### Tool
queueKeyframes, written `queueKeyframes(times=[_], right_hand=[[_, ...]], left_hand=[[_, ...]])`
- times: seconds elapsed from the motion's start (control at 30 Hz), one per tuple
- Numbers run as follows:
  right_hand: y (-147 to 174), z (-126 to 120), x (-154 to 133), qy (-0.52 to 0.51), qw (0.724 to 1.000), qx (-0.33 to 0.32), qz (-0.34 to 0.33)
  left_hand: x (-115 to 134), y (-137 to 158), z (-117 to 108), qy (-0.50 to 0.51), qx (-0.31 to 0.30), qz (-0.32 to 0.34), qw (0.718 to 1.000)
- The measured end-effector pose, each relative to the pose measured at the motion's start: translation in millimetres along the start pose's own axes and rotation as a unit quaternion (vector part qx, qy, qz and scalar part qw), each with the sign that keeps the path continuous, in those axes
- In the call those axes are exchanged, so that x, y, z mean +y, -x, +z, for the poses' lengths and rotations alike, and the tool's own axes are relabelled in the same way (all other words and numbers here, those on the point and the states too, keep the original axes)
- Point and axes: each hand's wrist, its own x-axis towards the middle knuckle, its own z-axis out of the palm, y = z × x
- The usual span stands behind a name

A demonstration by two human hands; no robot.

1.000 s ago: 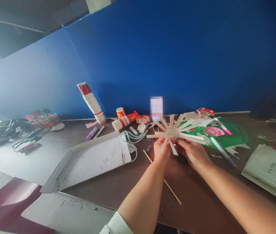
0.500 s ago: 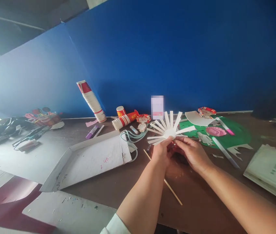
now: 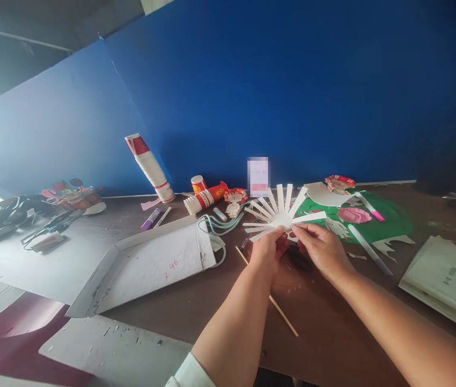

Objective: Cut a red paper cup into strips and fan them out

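A white paper cup cut into strips (image 3: 281, 219), splayed out like a sunburst round its base, is held up above the brown table. My left hand (image 3: 268, 248) is closed on its near edge, the thumb lying near the round centre. The fingers of my right hand (image 3: 317, 244) pinch a strip at the near right side. Under my left forearm a thin wooden stick (image 3: 284, 317) lies slantwise on the table. Behind the strips rests a paper figure with a red fringe (image 3: 234, 202).
A shallow white box lid (image 3: 151, 269) lies to the left. A tall leaning stack of paper cups (image 3: 150, 167) stands by the blue wall, near a purple glue stick (image 3: 151, 219). Rightward are a green sheet (image 3: 397, 217), markers (image 3: 370, 251) and an open book (image 3: 449, 279).
My right hand has shifted slightly to the right along the cut cup's edge, and its fingers are more tightly pinched. The cut cup has turned and tilted a little. My left hand keeps its hold.
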Motion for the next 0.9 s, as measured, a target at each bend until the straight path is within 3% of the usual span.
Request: queueKeyframes(times=[0.2,0.63,0.8,0.9], right_hand=[[0,-1,0,0.059,0.998,0.003,-0.035],[-3,-2,8,0.097,0.994,-0.036,-0.025],[-3,-3,3,0.126,0.991,-0.013,-0.046],[-1,-1,1,0.121,0.992,0.005,-0.047]], left_hand=[[-2,2,1,-0.048,0.0,0.046,0.998],[-9,-8,-6,-0.176,-0.003,0.134,0.975],[-12,-6,-4,-0.174,-0.016,0.144,0.974],[-9,0,0,-0.122,-0.004,0.111,0.986]])
